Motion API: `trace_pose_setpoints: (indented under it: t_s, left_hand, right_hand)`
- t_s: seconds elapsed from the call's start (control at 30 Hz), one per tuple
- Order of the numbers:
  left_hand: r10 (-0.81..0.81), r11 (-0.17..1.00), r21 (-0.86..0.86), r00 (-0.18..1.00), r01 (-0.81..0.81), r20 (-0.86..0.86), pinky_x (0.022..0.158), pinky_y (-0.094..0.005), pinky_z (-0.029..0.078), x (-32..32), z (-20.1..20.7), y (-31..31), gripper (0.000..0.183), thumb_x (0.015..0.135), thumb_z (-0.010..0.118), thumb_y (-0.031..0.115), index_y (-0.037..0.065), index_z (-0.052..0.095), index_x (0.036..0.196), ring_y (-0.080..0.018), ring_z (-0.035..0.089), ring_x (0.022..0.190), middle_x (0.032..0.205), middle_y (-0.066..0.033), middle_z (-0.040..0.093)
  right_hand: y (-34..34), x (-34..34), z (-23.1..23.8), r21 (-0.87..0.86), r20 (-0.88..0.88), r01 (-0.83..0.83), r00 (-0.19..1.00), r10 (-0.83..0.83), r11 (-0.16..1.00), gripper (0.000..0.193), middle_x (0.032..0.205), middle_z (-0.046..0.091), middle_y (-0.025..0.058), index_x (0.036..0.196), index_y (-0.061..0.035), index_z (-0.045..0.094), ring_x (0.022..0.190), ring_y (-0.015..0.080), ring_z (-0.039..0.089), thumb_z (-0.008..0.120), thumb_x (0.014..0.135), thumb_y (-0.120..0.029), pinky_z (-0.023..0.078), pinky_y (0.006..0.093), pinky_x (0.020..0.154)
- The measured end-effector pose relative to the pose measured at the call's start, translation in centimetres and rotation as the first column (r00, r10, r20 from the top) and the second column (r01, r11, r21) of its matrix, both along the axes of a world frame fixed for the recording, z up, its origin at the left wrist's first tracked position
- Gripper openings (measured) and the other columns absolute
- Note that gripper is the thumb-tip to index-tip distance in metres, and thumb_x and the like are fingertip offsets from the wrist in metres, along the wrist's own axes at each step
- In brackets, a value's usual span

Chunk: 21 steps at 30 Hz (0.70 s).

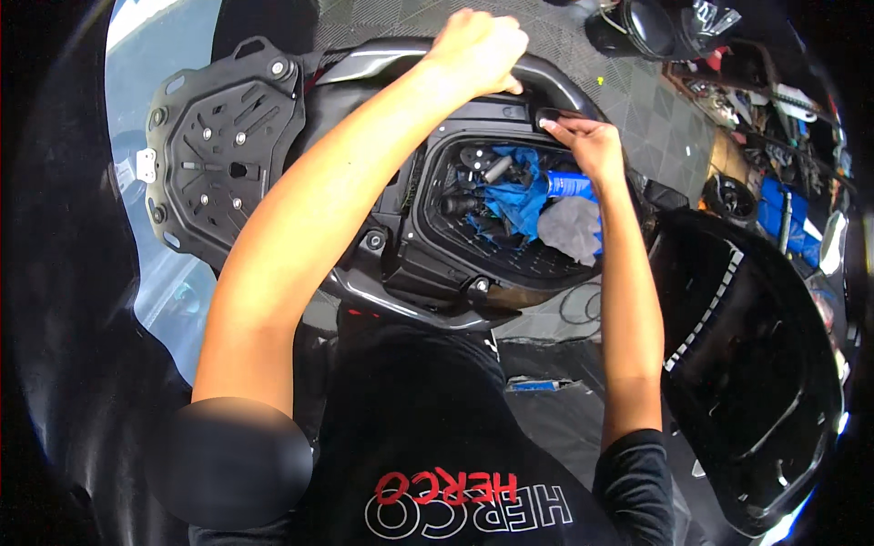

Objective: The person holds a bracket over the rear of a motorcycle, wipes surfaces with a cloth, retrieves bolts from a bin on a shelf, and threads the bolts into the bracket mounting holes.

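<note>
A black scooter's under-seat storage compartment (428,205) lies open in front of me. Inside it are a crumpled blue cloth or bag (514,202), a blue cylindrical can (569,185), a grey cloth (569,229) and several dark items. My left hand (478,47) is closed in a fist over the far side, by the curved black rail (557,80); whatever it holds is hidden. At the compartment's far right corner, my right hand (587,144) pinches with thumb and fingers by the dark trim. Something small and dark there is too unclear to name.
A black rack plate (218,168) with slots and bolts sits to the left. On the right is a large glossy black panel (756,364). A black bucket (637,32) and cluttered items with a blue object (787,218) stand at far right on grey tiled floor (678,123).
</note>
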<state>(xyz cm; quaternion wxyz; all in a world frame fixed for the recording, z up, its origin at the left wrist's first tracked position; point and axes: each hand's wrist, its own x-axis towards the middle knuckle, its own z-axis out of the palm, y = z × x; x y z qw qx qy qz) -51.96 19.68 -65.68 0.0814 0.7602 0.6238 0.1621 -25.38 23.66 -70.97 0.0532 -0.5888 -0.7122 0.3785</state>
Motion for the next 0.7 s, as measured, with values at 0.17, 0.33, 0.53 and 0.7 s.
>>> trace_pose_setpoints:
  t_s: [0.17, 0.33, 0.53, 0.7]
  left_hand:
    - [-0.019, 0.997, -0.078, 1.000, 0.018, -0.015, 0.081, -0.0432, 0.052, -0.7, -0.1, 0.0, 0.056, 0.072, 0.080, 0.043, 0.000, 0.069, 0.107, -0.0347, 0.066, 0.093, 0.091, -0.0160, 0.066]
    - [0.040, 0.984, 0.174, 0.998, -0.047, 0.041, 0.073, -0.0411, 0.057, -0.5, -1.9, -1.0, 0.039, 0.062, 0.087, 0.041, 0.007, 0.072, 0.073, -0.0292, 0.071, 0.080, 0.084, -0.0085, 0.068]
    - [0.027, 0.969, 0.245, 0.999, -0.037, 0.045, 0.080, -0.0405, 0.054, 0.0, -2.0, -2.1, 0.037, 0.061, 0.086, 0.037, 0.007, 0.072, 0.077, -0.0258, 0.067, 0.084, 0.087, -0.0069, 0.064]
    - [0.042, 0.970, 0.236, 0.998, -0.052, 0.045, 0.082, -0.0395, 0.052, 0.2, -2.0, -2.3, 0.037, 0.062, 0.086, 0.033, 0.005, 0.071, 0.081, -0.0249, 0.065, 0.088, 0.088, -0.0056, 0.061]
  right_hand:
    - [0.0, -1.6, 1.6, -0.036, 0.060, 0.024, 0.998, -0.022, 0.999, 0.043, 0.085, 0.076, 0.0111, 0.098, -0.0029, 0.079, 0.076, 0.0128, 0.069, 0.088, 0.074, -0.037, 0.053, 0.0276, 0.077]
    - [-0.3, -1.6, 1.5, -0.017, 0.140, 0.014, 0.990, -0.011, 1.000, 0.043, 0.081, 0.076, 0.0096, 0.098, -0.0040, 0.079, 0.072, 0.0145, 0.069, 0.086, 0.075, -0.040, 0.053, 0.0286, 0.075]
    - [-1.6, -2.5, 3.4, 0.032, 0.292, 0.035, 0.955, -0.043, 0.999, 0.045, 0.080, 0.075, 0.0119, 0.097, -0.0098, 0.080, 0.075, 0.0183, 0.073, 0.085, 0.073, -0.047, 0.055, 0.0312, 0.075]
    - [-1.2, -1.3, 5.1, 0.172, 0.307, -0.067, 0.952, 0.011, 0.983, 0.042, 0.070, 0.071, 0.0112, 0.086, -0.0089, 0.080, 0.068, 0.0230, 0.071, 0.088, 0.069, -0.047, 0.055, 0.0341, 0.068]
